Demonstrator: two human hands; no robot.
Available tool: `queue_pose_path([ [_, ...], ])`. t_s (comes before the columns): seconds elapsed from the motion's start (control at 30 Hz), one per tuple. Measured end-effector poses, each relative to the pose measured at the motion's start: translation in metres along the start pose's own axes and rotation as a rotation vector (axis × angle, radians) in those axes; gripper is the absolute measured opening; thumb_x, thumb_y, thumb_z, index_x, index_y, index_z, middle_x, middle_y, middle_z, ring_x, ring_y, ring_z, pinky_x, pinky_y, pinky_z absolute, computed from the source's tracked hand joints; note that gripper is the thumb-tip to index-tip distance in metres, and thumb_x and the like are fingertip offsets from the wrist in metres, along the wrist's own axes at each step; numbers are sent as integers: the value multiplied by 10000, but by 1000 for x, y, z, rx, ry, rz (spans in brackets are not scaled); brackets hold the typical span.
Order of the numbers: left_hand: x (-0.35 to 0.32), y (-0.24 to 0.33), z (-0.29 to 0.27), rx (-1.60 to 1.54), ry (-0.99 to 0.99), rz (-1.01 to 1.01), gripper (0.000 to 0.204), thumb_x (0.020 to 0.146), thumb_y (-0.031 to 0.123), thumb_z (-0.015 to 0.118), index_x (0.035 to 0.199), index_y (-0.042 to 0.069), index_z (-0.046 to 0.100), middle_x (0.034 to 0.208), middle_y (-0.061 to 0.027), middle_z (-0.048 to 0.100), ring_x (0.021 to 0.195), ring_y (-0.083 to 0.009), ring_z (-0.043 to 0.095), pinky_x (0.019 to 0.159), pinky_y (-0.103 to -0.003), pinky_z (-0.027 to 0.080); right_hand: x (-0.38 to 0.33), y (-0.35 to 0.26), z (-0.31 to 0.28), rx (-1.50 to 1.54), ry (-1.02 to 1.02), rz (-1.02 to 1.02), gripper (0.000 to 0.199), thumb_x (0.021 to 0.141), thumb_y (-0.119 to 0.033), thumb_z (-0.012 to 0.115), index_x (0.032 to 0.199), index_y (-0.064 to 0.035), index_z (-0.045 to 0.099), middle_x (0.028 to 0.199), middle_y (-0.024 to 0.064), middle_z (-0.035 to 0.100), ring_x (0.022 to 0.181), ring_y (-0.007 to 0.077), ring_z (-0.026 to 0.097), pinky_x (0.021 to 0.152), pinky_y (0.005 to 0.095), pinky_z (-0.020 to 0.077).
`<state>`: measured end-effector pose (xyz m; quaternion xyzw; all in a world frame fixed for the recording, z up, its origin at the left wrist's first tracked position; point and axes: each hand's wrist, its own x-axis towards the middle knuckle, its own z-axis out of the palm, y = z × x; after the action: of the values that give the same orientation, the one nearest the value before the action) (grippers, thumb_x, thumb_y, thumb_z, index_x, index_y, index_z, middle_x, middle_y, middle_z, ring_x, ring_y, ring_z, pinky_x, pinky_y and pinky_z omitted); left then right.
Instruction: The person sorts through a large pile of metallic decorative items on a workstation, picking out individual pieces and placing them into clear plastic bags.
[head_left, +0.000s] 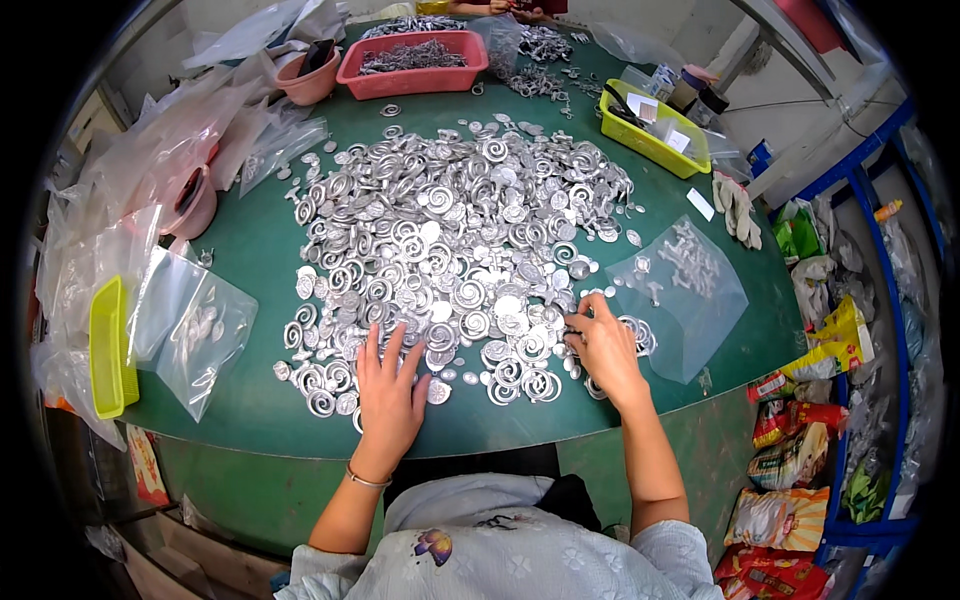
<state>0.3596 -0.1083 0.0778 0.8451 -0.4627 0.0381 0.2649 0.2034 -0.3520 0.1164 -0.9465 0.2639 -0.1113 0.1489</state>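
Metal pieces point(468, 292): one heap, middle of green table point(480, 428); left hand point(391, 392): fingers spread over near edge; right hand point(606, 348): fingers narrowed, near right, hold cannot be told; light fingertip handling probably suits best.

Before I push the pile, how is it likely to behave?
The pile will probably spread as loose pieces, since stray ones already lie around its edges. Its spirals look like stiff metal, though where they overlap they might catch. The discs lying flat would likely slide rather than roll on the smooth-looking table.
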Motion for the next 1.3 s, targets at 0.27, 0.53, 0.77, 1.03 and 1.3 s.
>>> queue_pose_path([
  [0.27, -1, 1, 0, -10, 8, 1, 422, 775, 95, 665, 1186, 71, 574, 1388, -138, 408, 1325, -422, 283, 1054, -559, 236, -6, 31, -6, 602, 44, 146, 102, 800, -70, 682, 814, -10, 601, 789, 71, 614, 636, 234, 579, 569, 328, 442],
  [0.53, 1, 1, 0, -21, 19, 10, 421, 775, 96, 666, 1185, 72, 577, 1377, -141, 417, 1326, -416, 286, 1047, -549, 248, 16, 30, 6, 1791, -168, 394, 368, 835, -136, 687, 1147, 26, 579, 822, 27, 574, 610, 127, 488, 538, 253, 384],
  [0.77, 1, 0, 0, -11, 27, 10, 422, 770, 97, 670, 1181, 72, 578, 1365, -146, 424, 1314, -420, 300, 1034, -548, 266, 52, -7, 22, 77, 25, 5, 171, 741, -131, 711, 868, -30, 659, 952, 147, 567, 725, 358, 627, 645, 466, 492],
  [1.03, 0, 0, -1, -15, 30, 7, 431, 757, 84, 677, 1178, 77, 583, 1369, -139, 424, 1314, -415, 300, 1026, -517, 282, 43, -15, 21, -162, 14, -123, 94, 735, 24, 549, 828, 25, 565, 942, 185, 563, 683, 371, 636, 555, 453, 505],
  [1.3, 3, 1, -1, -30, 34, 22, 430, 765, 97, 677, 1181, 77, 570, 1350, -152, 427, 1298, -429, 312, 1017, -554, 293, 40, -10, 27, -74, 119, 15, 100, 806, -30, 583, 900, 2, 566, 888, 142, 619, 690, 363, 615, 612, 447, 471],
])
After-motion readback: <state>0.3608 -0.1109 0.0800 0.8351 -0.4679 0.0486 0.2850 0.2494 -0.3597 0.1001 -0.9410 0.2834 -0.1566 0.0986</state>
